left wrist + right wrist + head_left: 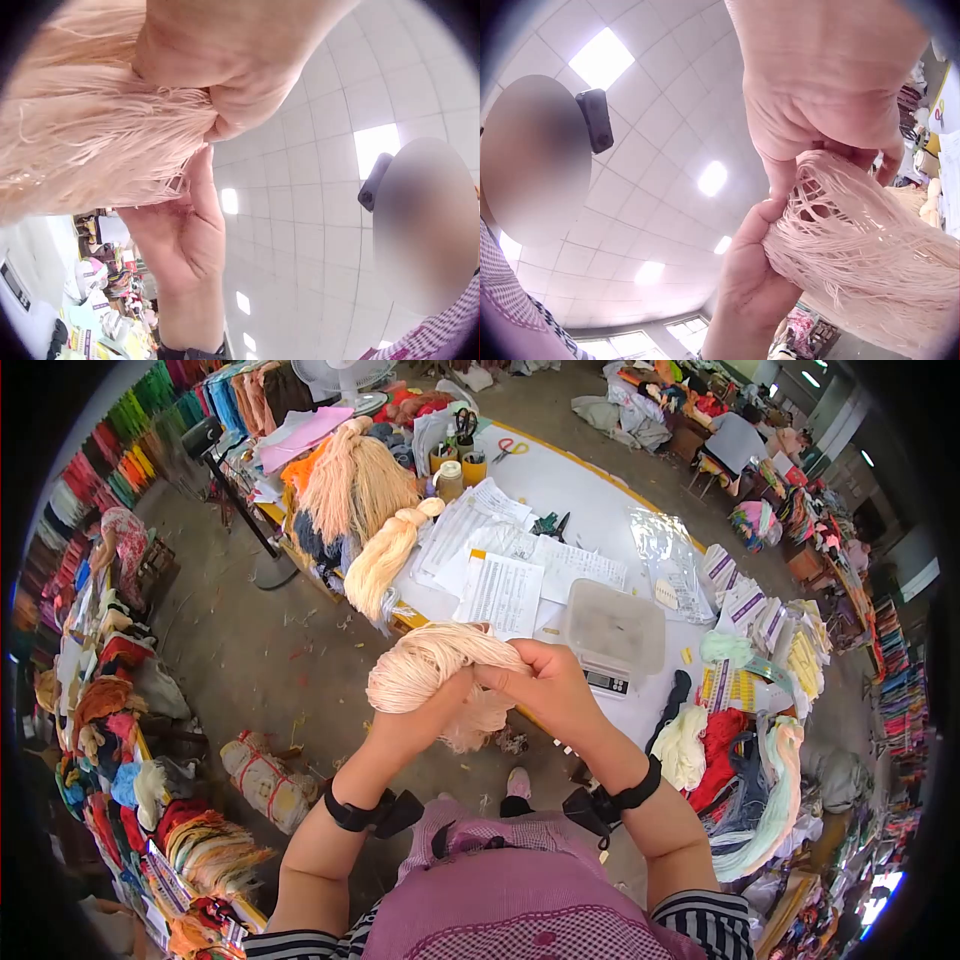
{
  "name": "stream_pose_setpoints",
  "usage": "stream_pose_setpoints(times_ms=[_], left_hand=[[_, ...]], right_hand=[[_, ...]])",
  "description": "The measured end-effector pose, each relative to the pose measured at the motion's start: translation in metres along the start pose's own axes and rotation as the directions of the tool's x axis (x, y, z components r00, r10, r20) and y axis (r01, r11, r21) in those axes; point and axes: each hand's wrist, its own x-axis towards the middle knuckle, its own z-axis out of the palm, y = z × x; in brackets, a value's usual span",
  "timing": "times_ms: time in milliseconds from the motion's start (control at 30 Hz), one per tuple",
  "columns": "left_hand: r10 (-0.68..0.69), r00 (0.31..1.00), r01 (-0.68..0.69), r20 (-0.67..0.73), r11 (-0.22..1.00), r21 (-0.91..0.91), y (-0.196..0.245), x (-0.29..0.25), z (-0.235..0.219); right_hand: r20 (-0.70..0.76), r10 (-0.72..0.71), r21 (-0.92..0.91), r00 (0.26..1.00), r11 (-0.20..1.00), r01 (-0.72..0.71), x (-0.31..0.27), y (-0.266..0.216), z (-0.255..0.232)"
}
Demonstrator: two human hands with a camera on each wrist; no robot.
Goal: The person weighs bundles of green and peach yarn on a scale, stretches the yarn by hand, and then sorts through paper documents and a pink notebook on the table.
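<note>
A pale pink yarn skein (425, 665) is held up in front of the body, with loose strands hanging below. The left hand (428, 708) grips it from the near left side, thumb over the strands. At its right end, the right hand (555, 682) pinches the yarn between thumb and fingers, close to the left thumb. The right wrist view shows the skein (862, 255) spread in loops, with the right hand (821, 97) above and the left hand (750, 270) below. In the left wrist view the yarn (82, 142) fills the upper left.
Ahead stands a white table with a digital scale under a clear plastic tray (615, 630), printed sheets (500, 595) and scissors (512, 448). A cream twisted skein (390, 555) lies on its left edge. Colored yarn (720, 760) heaps at right. A wrapped bundle (268, 780) lies on the floor.
</note>
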Motion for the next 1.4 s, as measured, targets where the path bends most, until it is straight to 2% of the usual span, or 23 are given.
stream_pose_setpoints(times_ms=[33, 67, 167, 233, 267, 333, 400, 467, 500, 567, 667, 800, 833, 967, 1067, 1100, 1167, 1200, 1267, 1300, 1333, 1367, 1400], left_hand=[[0.090, 0.996, -0.091, 0.014, 0.979, 0.182, -0.002, -0.002, -0.002], [0.099, 0.995, -0.099, 0.010, 0.979, 0.179, -0.001, -0.004, -0.003], [-0.050, 0.998, 0.050, -0.048, 0.999, 0.002, 0.006, -0.008, -0.008], [-0.232, 0.972, 0.230, 0.036, 0.908, -0.351, 0.009, -0.010, -0.011], [-0.225, 0.974, 0.220, 0.026, 0.911, -0.350, 0.009, -0.010, -0.011], [-0.019, 0.999, 0.023, 0.034, 0.994, -0.105, 0.005, -0.010, -0.010], [-0.004, 1.000, 0.005, 0.012, 0.993, -0.118, 0.000, -0.012, -0.013], [0.016, 1.000, -0.018, -0.017, 0.991, -0.129, -0.011, -0.012, -0.015], [-0.093, 0.995, 0.096, 0.022, 0.968, -0.230, -0.023, -0.014, -0.016], [-0.247, 0.968, 0.247, 0.045, 0.900, -0.360, -0.031, -0.018, -0.023], [-0.338, 0.941, 0.306, 0.009, 0.840, -0.449, 0.012, -0.027, -0.014], [-0.001, 0.999, 0.022, 0.040, 0.854, -0.519, 0.016, -0.024, -0.020], [-0.007, 0.993, 0.074, 0.114, 0.798, -0.598, 0.034, -0.030, -0.019], [-0.095, 0.996, 0.088, 0.003, 0.916, -0.392, 0.050, -0.043, -0.032], [-0.242, 0.964, 0.221, -0.109, 0.959, -0.177, 0.027, -0.037, -0.030], [-0.263, 0.963, 0.245, -0.059, 0.945, -0.216, 0.024, -0.036, -0.031], [-0.281, 0.960, 0.269, -0.012, 0.929, -0.254, 0.019, -0.038, -0.034], [-0.089, 0.996, 0.087, 0.012, 0.924, -0.373, 0.021, -0.044, -0.039], [0.107, 0.994, -0.088, 0.010, 0.867, -0.490, 0.019, -0.042, -0.045], [-0.043, 0.994, 0.106, 0.103, 0.641, -0.760, 0.010, -0.034, -0.050], [-0.149, 0.959, 0.277, 0.242, 0.307, -0.910, -0.002, -0.027, -0.056], [-0.153, 0.957, 0.281, 0.245, 0.305, -0.910, -0.018, -0.021, -0.069], [0.048, 0.881, 0.433, 0.471, 0.324, -0.841, -0.037, -0.014, -0.085]], right_hand=[[-0.019, 0.007, 0.046, 1.000, 0.999, -0.006, 0.000, 0.005, -0.001], [-0.036, 0.015, 0.091, 0.999, 0.996, -0.012, 0.000, 0.007, -0.001], [-0.066, 0.001, 0.163, 0.998, 0.987, 0.010, -0.003, 0.001, 0.004], [-0.066, -0.009, 0.139, 0.998, 0.990, 0.018, -0.004, -0.001, 0.010], [-0.075, -0.009, 0.121, 0.997, 0.992, 0.019, -0.004, -0.002, 0.013], [-0.069, -0.042, 0.049, 0.997, 0.998, 0.045, -0.003, -0.001, 0.015], [-0.061, -0.073, -0.021, 0.995, 0.997, 0.072, 0.000, 0.006, 0.016], [-0.118, -0.306, -0.210, 0.945, 0.937, 0.278, 0.004, 0.013, 0.016], [-0.090, -0.317, -0.202, 0.944, 0.934, 0.294, 0.002, 0.011, 0.017], [-0.131, -0.099, -0.100, 0.986, 0.991, 0.086, -0.001, 0.002, 0.025], [-0.184, -0.150, -0.086, 0.972, 0.987, 0.136, 0.005, -0.003, 0.036], [-0.171, -0.207, -0.121, 0.963, 0.975, 0.188, 0.007, -0.015, 0.042], [-0.119, -0.187, -0.165, 0.975, 0.972, 0.167, 0.009, -0.010, 0.034], [-0.066, -0.152, -0.206, 0.986, 0.969, 0.136, 0.010, -0.010, 0.033], [-0.036, -0.185, -0.247, 0.982, 0.954, 0.170, 0.012, -0.005, 0.029], [-0.033, -0.185, -0.248, 0.982, 0.954, 0.171, 0.014, 0.000, 0.029], [-0.096, -0.190, -0.024, 0.977, 0.982, 0.188, 0.018, 0.012, 0.031], [-0.093, -0.188, -0.025, 0.978, 0.982, 0.187, 0.018, 0.006, 0.034], [-0.119, 0.091, 0.544, 0.989, 0.839, -0.012, 0.018, -0.011, 0.042], [-0.120, 0.096, 0.544, 0.988, 0.839, -0.015, 0.021, -0.011, 0.031], [0.205, 0.006, 0.667, 0.979, 0.731, -0.144, 0.026, -0.011, 0.011], [0.487, -0.138, 0.722, 0.862, 0.618, -0.309, 0.028, -0.011, 0.000], [0.497, -0.045, 0.666, 0.867, 0.659, -0.348, 0.020, -0.026, 0.001]])
